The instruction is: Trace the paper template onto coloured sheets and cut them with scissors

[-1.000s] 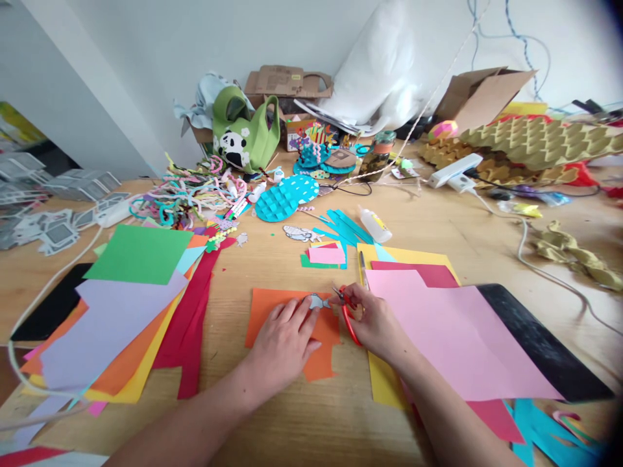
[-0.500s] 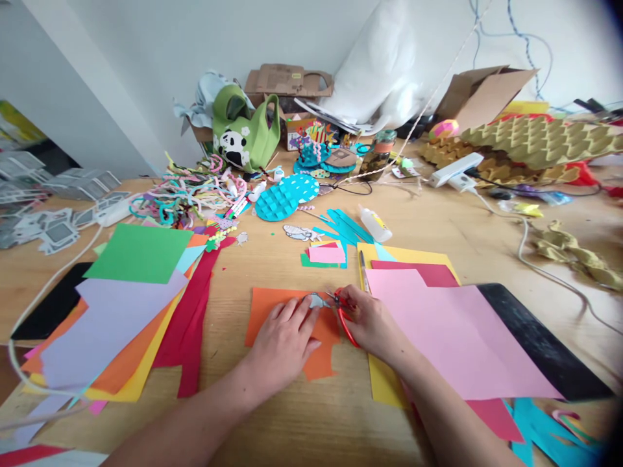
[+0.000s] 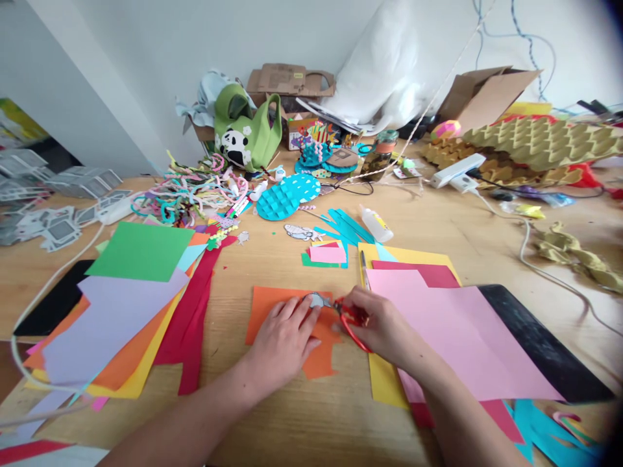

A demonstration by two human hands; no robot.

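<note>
If scissors clenched by the right hand slip, the fish pinned by the flat left hand is being endangered.

On the counter, the left hand rests on an orange sheet, touching a small grey fish cutout. The right hand grips red-handled scissors, their tips near the cutout's right end. Left, a green sheet overlaps lilac paper; right lies a large pink sheet; far back stands a green bag.
</note>
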